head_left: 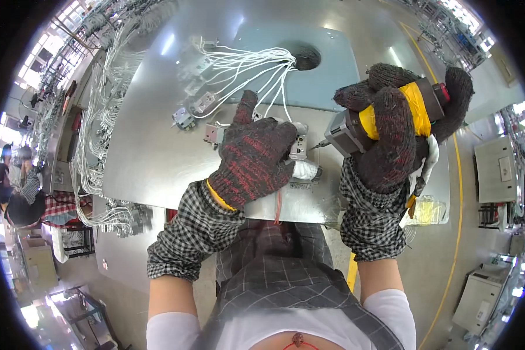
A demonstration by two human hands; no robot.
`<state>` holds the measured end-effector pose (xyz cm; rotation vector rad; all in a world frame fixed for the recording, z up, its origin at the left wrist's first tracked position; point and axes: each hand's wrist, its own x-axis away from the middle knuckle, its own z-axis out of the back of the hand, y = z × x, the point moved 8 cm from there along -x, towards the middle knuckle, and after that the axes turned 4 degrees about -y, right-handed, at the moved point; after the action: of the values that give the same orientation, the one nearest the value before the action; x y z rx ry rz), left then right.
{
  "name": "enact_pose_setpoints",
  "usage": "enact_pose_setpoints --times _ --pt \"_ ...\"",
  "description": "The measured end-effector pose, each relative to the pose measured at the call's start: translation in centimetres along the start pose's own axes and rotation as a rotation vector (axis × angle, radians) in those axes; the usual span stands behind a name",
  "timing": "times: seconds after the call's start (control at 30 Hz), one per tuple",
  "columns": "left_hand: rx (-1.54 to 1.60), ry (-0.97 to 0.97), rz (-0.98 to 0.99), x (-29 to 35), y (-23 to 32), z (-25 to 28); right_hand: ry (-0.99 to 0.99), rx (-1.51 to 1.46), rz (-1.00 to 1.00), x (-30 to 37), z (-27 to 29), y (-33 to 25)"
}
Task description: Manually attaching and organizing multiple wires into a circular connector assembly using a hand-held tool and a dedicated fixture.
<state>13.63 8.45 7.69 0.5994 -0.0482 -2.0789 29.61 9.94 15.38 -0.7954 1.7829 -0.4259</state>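
Both my hands wear dark knitted gloves flecked with red. My left hand (254, 157) is low over the metal tabletop, its fingers curled against a small metal housing (298, 149) and one finger stretched forward. In my right hand (394, 125) is a power screwdriver (345, 133), grey at the front and wrapped in yellow tape. Its thin bit points left at the housing, with its tip close beside it; contact cannot be made out. A white-wrapped piece (305, 170) sits just nearer than the housing. White wires (251, 60) run from several similar housings (204, 104) into a round hole (307, 57).
A blue-grey sheet (332, 87) covers the table's far part. Bundles of white wires (96, 169) hang along the left side. A clear package (429, 210) lies at the right. Another person (29, 198) is at the far left. Grey cabinets (496, 169) stand beyond the right side.
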Motion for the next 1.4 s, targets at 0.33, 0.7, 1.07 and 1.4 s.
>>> enact_pose_setpoints --times 0.33,0.7,1.07,1.4 --pt "-0.007 0.036 -0.034 0.2 0.0 -0.4 -0.059 0.023 -0.096 0.9 -0.2 0.1" --pt "-0.016 0.049 -0.026 0.6 0.3 -0.2 0.013 0.120 0.026 0.6 0.5 -0.2" --pt "0.053 -0.015 -0.033 -0.2 -0.4 -0.1 0.034 0.100 -0.003 0.8 1.6 0.5" --pt "0.002 0.027 0.011 -0.1 0.5 0.1 -0.122 -0.039 -0.012 0.5 0.7 0.8"
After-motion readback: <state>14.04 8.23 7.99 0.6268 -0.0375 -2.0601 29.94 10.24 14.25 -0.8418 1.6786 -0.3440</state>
